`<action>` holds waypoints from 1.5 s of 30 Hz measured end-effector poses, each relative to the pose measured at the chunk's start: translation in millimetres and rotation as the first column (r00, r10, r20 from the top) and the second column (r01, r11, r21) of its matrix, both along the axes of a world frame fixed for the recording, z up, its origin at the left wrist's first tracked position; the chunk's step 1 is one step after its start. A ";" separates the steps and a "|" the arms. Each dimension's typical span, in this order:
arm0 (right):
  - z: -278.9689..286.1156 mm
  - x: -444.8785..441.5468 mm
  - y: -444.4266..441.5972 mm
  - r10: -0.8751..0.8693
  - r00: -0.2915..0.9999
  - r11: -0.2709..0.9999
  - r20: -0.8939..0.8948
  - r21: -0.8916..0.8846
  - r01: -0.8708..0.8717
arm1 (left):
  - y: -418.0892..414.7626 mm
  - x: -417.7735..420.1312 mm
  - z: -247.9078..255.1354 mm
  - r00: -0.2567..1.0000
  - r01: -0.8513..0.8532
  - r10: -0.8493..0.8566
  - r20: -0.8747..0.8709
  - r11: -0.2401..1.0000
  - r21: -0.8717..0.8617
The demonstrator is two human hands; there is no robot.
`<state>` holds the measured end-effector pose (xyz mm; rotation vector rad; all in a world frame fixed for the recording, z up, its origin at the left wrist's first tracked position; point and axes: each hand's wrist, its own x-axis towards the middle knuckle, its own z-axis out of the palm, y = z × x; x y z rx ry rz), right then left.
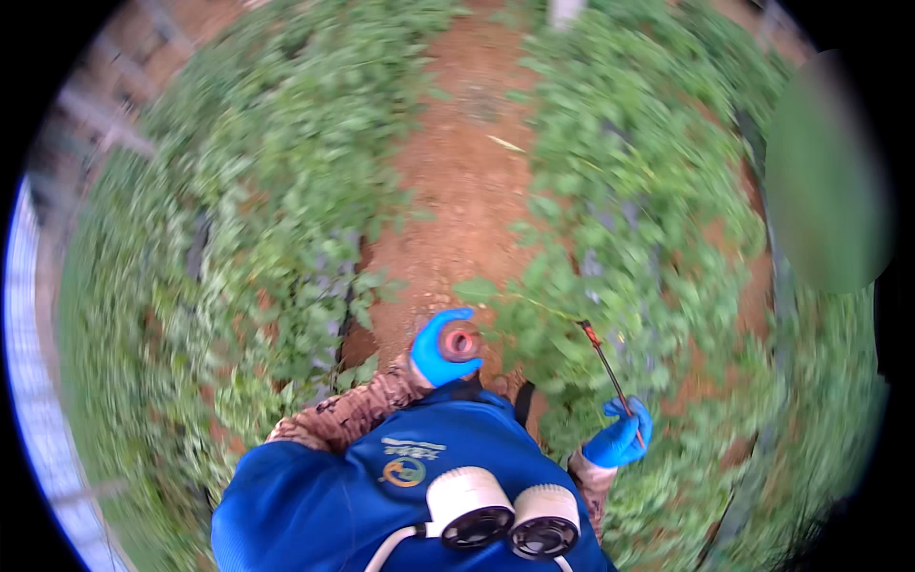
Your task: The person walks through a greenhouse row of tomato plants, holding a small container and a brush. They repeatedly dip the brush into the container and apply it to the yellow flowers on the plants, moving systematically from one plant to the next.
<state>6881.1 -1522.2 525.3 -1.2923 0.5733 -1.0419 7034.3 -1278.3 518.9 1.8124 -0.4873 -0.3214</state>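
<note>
My left hand [443,350], in a blue glove, is curled around a small round container [460,342] with a pinkish-red ring at its top, just in front of my body. Lower right, my right hand [622,432], also blue-gloved, grips a thin dark rod [611,372] near its lower end. The rod slants up and left, and its red and black tip [589,330] is close to the leaves of a green plant [547,314]. Whether the tip touches a leaf I cannot tell.
A reddish dirt path [465,193] runs ahead between leafy rows, the left row [286,179] and the right row [607,157]. Dark plastic sheeting [590,268] shows under the plants. A pale post [565,11] stands at the top. Two white round devices [470,504] hang at my chest.
</note>
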 end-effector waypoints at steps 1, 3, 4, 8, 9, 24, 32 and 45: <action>15.2 40.9 19.5 0.081 0.996 0.997 0.043 0.002 -0.081 | 17.0 32.1 7.5 0.999 -0.040 0.041 0.025 0.998 -0.052; 28.9 97.8 45.8 0.272 0.961 0.962 0.055 0.009 -0.273 | 51.1 57.2 0.3 0.988 -0.148 0.151 0.009 0.977 -0.153; 32.3 120.3 47.5 0.371 0.928 0.928 0.040 0.004 -0.372 | 59.9 58.8 -8.6 0.975 -0.212 0.220 0.033 0.965 -0.154; 60.8 224.1 102.6 0.663 0.749 0.748 -0.003 -0.017 -0.663 | 115.7 83.8 -22.6 0.906 -0.402 0.418 0.068 0.900 -0.170; 66.5 248.0 127.4 0.723 0.690 0.690 -0.008 -0.018 -0.723 | 139.8 91.3 -23.0 0.884 -0.444 0.460 0.078 0.880 -0.167; 22.5 478.9 475.9 0.925 -0.277 -0.281 -0.259 0.025 -0.960 | 350.1 173.9 -65.5 0.444 -0.892 0.862 0.245 0.450 0.034; -24.9 499.4 546.7 0.814 -0.322 -0.462 -0.484 -0.202 -0.864 | 344.5 170.4 -68.4 0.309 -0.948 0.931 0.193 0.319 -0.020; -34.6 504.8 547.5 0.870 -0.329 -0.409 -0.368 -0.166 -0.897 | 341.0 162.7 -76.3 0.225 -0.972 0.959 0.172 0.233 -0.027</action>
